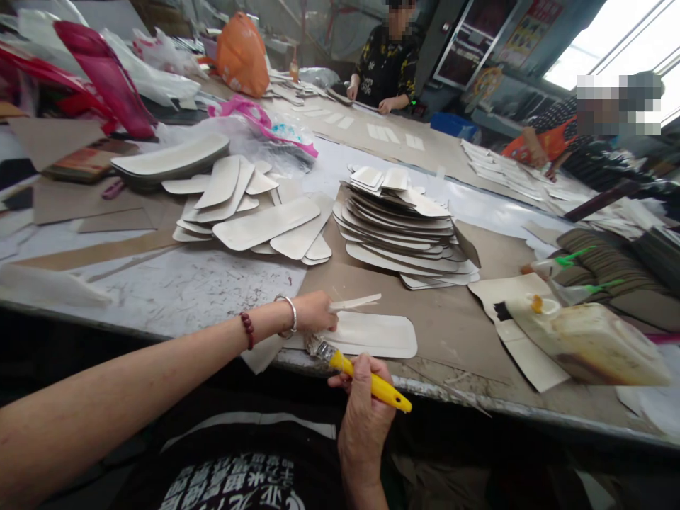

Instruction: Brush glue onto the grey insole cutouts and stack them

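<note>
My left hand (pixel 314 312) pinches a thin white strip (pixel 355 303) just above a flat white insole-shaped piece (pixel 372 334) lying on brown paper near the table's front edge. My right hand (pixel 364 407) is closed round the yellow handle of a small brush (pixel 366 375), whose bristles point at the left end of that piece. A silver bangle and a dark bead bracelet sit on my left wrist.
Two heaps of white cut pieces lie beyond: a loose pile (pixel 249 205) and a fanned stack (pixel 404 227). A stained plastic glue container (pixel 589 340) and nozzle bottles (pixel 563 265) stand right. Bags (pixel 241 53) crowd the back left. Two other people (pixel 387 64) work at the far side.
</note>
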`<state>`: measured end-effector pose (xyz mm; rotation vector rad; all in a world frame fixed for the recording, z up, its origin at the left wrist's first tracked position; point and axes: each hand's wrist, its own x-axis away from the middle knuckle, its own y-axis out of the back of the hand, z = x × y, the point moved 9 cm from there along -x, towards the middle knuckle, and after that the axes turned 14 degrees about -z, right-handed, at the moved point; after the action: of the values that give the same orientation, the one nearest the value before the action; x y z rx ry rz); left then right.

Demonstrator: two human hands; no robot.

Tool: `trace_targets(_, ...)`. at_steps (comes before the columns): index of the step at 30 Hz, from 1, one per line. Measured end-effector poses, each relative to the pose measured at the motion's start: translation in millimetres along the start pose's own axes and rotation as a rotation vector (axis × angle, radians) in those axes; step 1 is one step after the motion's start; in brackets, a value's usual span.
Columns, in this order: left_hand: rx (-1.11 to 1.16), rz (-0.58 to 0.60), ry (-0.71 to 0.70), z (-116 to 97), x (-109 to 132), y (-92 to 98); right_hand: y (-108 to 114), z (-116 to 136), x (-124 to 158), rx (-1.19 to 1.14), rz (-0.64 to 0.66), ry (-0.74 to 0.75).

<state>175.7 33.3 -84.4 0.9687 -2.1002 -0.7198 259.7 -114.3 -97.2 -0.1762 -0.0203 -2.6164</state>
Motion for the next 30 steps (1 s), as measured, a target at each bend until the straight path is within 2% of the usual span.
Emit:
trace_targets(2,0.0,-0.006,-0.021,-1,0,-0.2,12,2,-10,0.021,-0.039,0.023)
trace_targets(7,-0.026,-0.037,-0.018,3,1,-1.3,63,8,-43,0.092,-0.257,0.072)
trace_targets(13,-0.069,-0.052,-0.055,2,4,-1.6,102,25,-64,0.154,-0.397,0.144)
trace_targets(16,-0.104,-0.073,-0.085,2,7,-1.6,123,42,-70,0.143,-0.489,0.195)
trace_targets(19,-0.146,-0.119,-0.123,1,12,-2.5,140,72,-72,0.193,-0.564,0.343)
trace_targets(20,-0.162,-0.135,-0.139,0,14,-3.2,139,84,-72,0.256,-0.553,0.414)
trace_targets(22,-0.189,-0.159,-0.178,-2,19,-5.2,125,106,-73,0.437,-0.454,0.582)
trace_targets(25,-0.204,-0.172,-0.241,-5,31,-7.3,80,121,-74,0.697,-0.188,0.834)
trace_targets(27,-0.199,-0.178,-0.261,-1,42,-5.3,51,116,-80,0.832,-0.036,0.95)
trace_targets(28,-0.173,-0.205,-0.242,4,47,-0.5,40,109,-87,0.906,0.02,0.956)
trace_targets(30,-0.055,-0.343,-0.138,25,58,18.8,26,87,-106,1.049,0.11,0.861)
